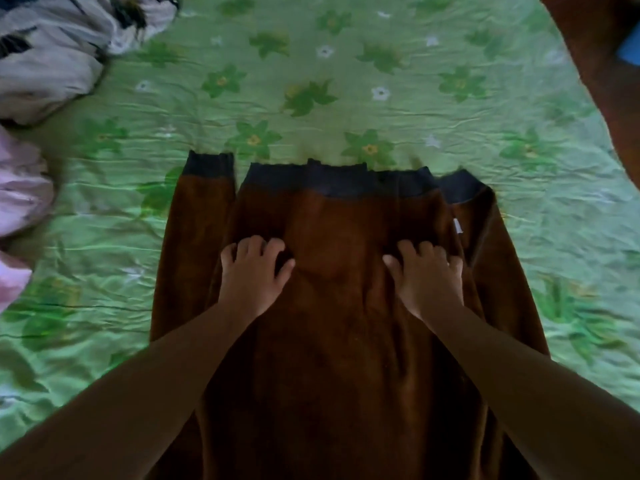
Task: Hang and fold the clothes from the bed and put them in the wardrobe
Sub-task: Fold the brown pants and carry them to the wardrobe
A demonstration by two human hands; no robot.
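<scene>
one brown sweater [332, 220] lies flat on the green-flowered bed [311, 81], dark hem farthest away. the left hand [254, 271] and right hand [427, 275] grip its cloth with curled fingers [277, 244]. crumpled clothes [45, 64] lie at left.

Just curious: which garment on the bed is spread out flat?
The brown sweater under the left hand and right hand; the grey garment and pink garment lie bunched.

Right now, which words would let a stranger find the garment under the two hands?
On the green flowered bedsheet, look at the near middle. The brown sweater lies flat, sleeves alongside. Only it has dark navy bands at hem and cuffs; the crumpled clothes at left are pale.
</scene>
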